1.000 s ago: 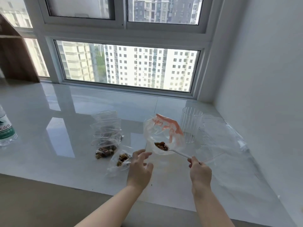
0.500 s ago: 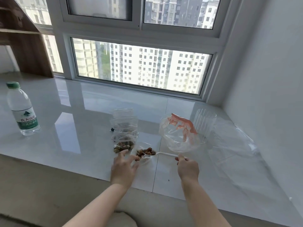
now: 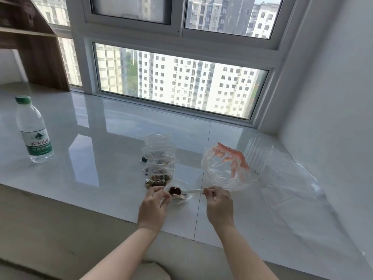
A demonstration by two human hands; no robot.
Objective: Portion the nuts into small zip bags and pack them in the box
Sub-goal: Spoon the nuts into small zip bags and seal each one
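A glossy white stone desk point(image 3: 84, 150) runs under a wide window point(image 3: 177, 81), a white wall closing its right side. A green-capped clear water bottle point(image 3: 33, 130) stands far left, with bare surface between it and the bags. Near the front edge, the left hand point(image 3: 153, 207) pinches the mouth of a small clear zip bag point(image 3: 179, 196); the right hand point(image 3: 219, 205) grips a white plastic spoon point(image 3: 191, 191) carrying brown nuts point(image 3: 174, 190) over it. Filled clear bags point(image 3: 158, 168) lie just behind, and a large clear bag with orange print point(image 3: 228, 168) behind the right hand.
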